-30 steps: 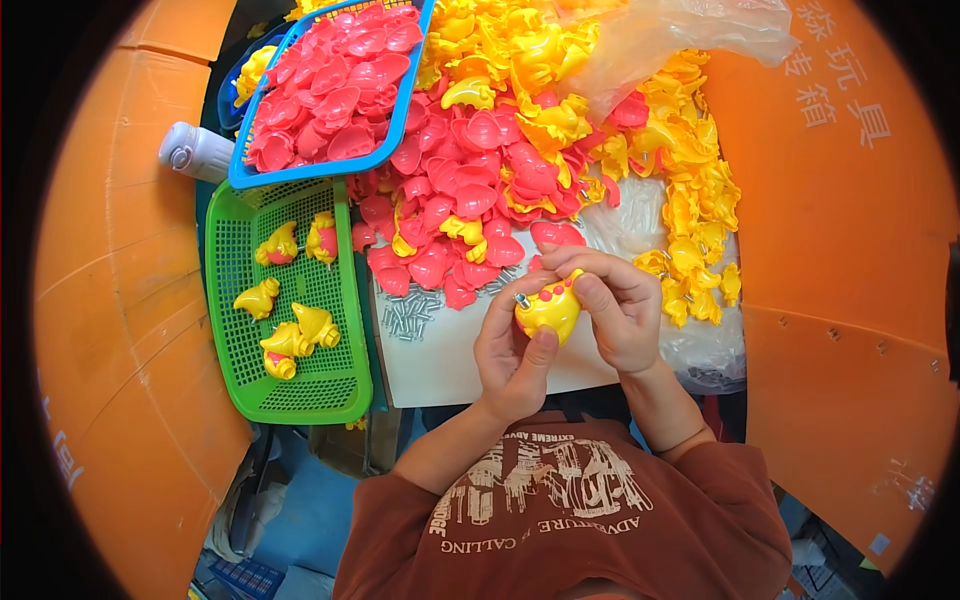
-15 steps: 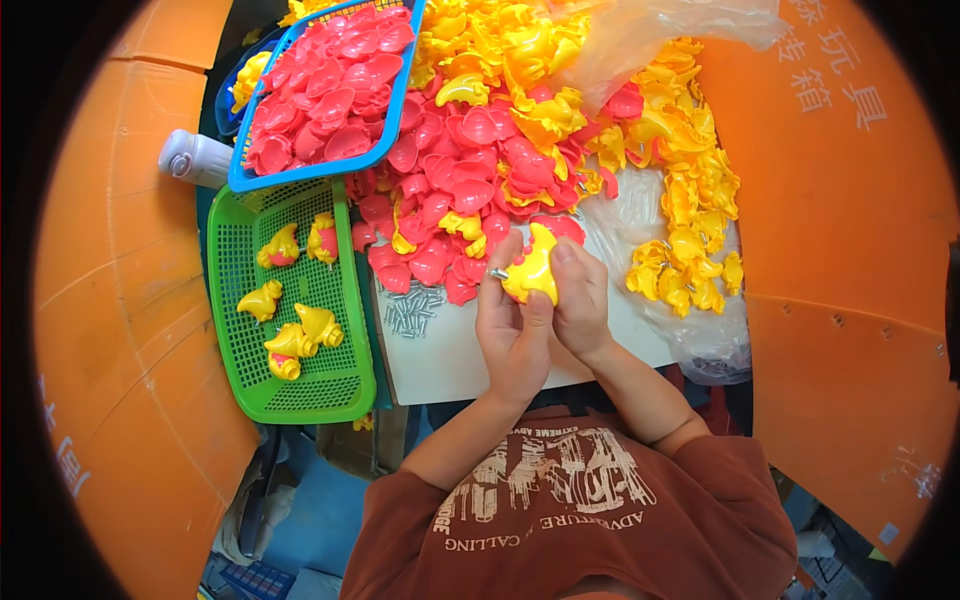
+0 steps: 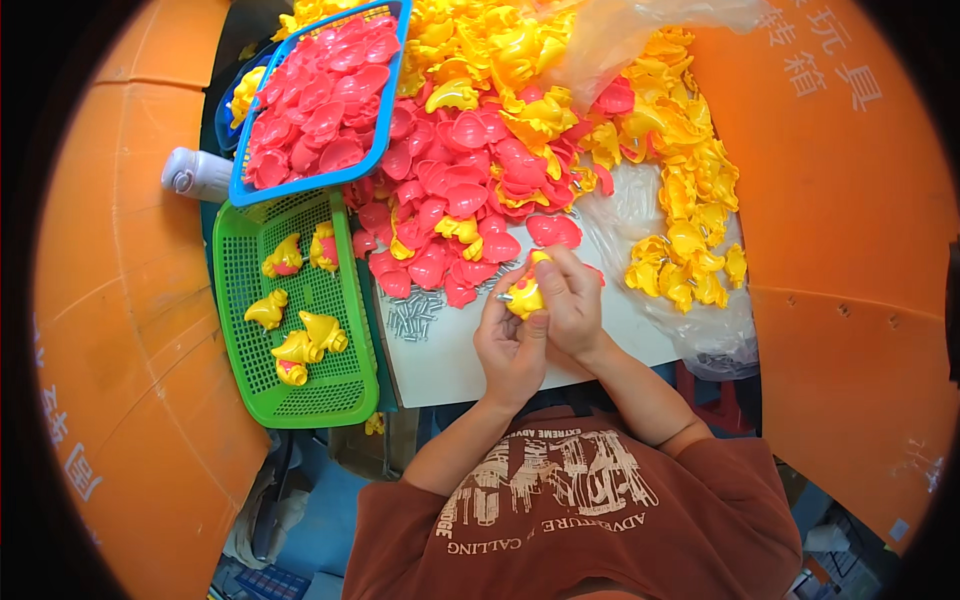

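Observation:
Both hands are closed round a small yellow plastic toy figure point(image 3: 525, 299) with pink spots, held above the near part of the white board. My left hand point(image 3: 508, 350) grips it from the left and below, thumb against its lower side. My right hand point(image 3: 574, 308) presses on its top and right, covering much of it. From the toy's left side a short silver metal pin point(image 3: 504, 297) sticks out. Just beyond the hands lies a pink shell piece point(image 3: 553, 231). Left of them, loose silver pins point(image 3: 412, 318) form a small pile on the board.
A green basket point(image 3: 368, 400) with several yellow-and-pink toys stands at the left. Behind it, a blue basket point(image 3: 384, 135) is heaped with pink shells. Pink shells point(image 3: 430, 225) and yellow parts point(image 3: 690, 235) cover the far and right areas. Orange panels point(image 3: 850, 300) flank the workplace; a bottle point(image 3: 197, 173) is far left.
The toy has been turned in my hands, so less of its yellow body shows. My right fingers have come over its top. The whole view has shifted slightly.

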Demonstrator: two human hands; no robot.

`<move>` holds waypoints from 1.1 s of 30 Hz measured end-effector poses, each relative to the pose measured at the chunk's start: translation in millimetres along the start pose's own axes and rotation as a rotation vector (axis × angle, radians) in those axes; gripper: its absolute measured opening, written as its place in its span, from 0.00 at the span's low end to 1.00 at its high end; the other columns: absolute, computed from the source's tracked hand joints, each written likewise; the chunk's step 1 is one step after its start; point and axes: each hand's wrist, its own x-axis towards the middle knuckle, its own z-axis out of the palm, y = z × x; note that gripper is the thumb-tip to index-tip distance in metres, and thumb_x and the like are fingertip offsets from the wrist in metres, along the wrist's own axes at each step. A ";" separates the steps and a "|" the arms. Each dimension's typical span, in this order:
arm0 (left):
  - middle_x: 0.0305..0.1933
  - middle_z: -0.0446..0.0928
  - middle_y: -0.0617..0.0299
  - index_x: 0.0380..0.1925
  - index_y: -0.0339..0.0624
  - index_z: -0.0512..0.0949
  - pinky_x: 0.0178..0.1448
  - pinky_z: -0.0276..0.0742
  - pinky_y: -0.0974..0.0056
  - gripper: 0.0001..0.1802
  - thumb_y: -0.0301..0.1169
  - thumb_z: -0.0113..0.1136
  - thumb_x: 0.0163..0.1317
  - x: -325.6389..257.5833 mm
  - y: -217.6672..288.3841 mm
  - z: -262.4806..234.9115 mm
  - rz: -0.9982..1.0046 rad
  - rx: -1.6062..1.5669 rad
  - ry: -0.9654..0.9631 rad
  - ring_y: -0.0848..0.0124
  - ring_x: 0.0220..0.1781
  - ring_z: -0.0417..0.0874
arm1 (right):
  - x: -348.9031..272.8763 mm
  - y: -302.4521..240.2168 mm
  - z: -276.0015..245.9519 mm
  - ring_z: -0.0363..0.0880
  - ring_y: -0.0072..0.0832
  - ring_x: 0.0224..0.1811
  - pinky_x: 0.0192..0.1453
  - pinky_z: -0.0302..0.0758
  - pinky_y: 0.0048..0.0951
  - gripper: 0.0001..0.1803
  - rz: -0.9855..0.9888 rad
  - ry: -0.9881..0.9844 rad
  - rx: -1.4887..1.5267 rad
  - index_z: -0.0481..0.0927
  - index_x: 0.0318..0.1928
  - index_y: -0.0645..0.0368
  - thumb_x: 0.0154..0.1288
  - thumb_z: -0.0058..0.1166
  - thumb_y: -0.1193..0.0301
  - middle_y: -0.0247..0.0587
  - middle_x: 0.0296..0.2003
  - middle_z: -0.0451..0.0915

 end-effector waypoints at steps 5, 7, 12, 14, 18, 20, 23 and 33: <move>0.52 0.71 0.56 0.59 0.30 0.61 0.54 0.70 0.70 0.27 0.28 0.57 0.62 -11.5 2.4 -12.0 -0.023 0.017 0.087 0.74 0.51 0.74 | -0.1 -0.7 8.4 0.74 0.36 0.18 0.21 0.68 0.31 0.10 -0.115 -0.102 -0.178 0.75 0.31 0.62 0.62 0.48 0.67 0.46 0.18 0.72; 0.52 0.71 0.56 0.59 0.30 0.61 0.54 0.70 0.70 0.27 0.27 0.57 0.62 -14.0 8.7 -21.3 -0.030 0.064 0.087 0.73 0.52 0.74 | -1.3 -7.6 4.9 0.77 0.42 0.25 0.27 0.72 0.37 0.13 0.014 -0.270 -0.342 0.77 0.38 0.60 0.62 0.49 0.64 0.47 0.23 0.74; 0.53 0.71 0.54 0.56 0.31 0.64 0.57 0.71 0.65 0.22 0.25 0.52 0.63 3.8 73.6 -85.7 0.392 0.596 0.349 0.66 0.54 0.74 | 7.5 -30.7 -20.8 0.74 0.46 0.46 0.48 0.71 0.41 0.19 -0.405 -0.206 -0.568 0.73 0.51 0.60 0.58 0.54 0.69 0.50 0.43 0.76; 0.51 0.72 0.53 0.56 0.30 0.65 0.55 0.72 0.65 0.21 0.27 0.53 0.64 21.4 111.4 -133.3 0.365 0.838 0.486 0.68 0.51 0.75 | 13.2 -28.7 -61.7 0.73 0.46 0.47 0.50 0.71 0.40 0.20 -0.390 -0.087 -0.723 0.74 0.48 0.61 0.54 0.58 0.71 0.49 0.43 0.76; 0.45 0.75 0.53 0.57 0.30 0.64 0.49 0.72 0.69 0.24 0.30 0.55 0.64 40.3 124.2 -247.5 0.148 0.949 0.501 0.72 0.44 0.76 | 12.2 -39.8 -123.9 0.69 0.47 0.56 0.57 0.67 0.40 0.20 -0.268 -0.127 -1.104 0.74 0.46 0.61 0.50 0.61 0.72 0.47 0.49 0.75; 0.43 0.76 0.53 0.57 0.30 0.63 0.48 0.71 0.70 0.25 0.32 0.55 0.64 43.0 123.7 -267.9 0.033 1.084 0.473 0.73 0.42 0.76 | 9.8 -46.4 -135.2 0.63 0.48 0.62 0.62 0.63 0.42 0.22 -0.151 -0.286 -1.216 0.74 0.46 0.59 0.48 0.62 0.72 0.45 0.56 0.70; 0.51 0.75 0.44 0.61 0.30 0.59 0.54 0.69 0.67 0.29 0.38 0.51 0.66 58.8 121.8 -256.3 -0.238 1.098 0.431 0.68 0.49 0.76 | 6.8 -41.8 -145.9 0.58 0.48 0.65 0.66 0.59 0.44 0.24 -0.093 -0.319 -1.295 0.74 0.49 0.55 0.48 0.61 0.72 0.44 0.61 0.65; 0.58 0.70 0.49 0.51 0.34 0.72 0.64 0.61 0.59 0.18 0.28 0.57 0.60 34.5 113.8 -115.5 0.507 1.128 0.256 0.58 0.61 0.70 | 33.4 30.1 -131.9 0.65 0.43 0.60 0.60 0.62 0.44 0.18 -0.397 -0.307 -1.126 0.78 0.43 0.53 0.48 0.59 0.77 0.40 0.57 0.70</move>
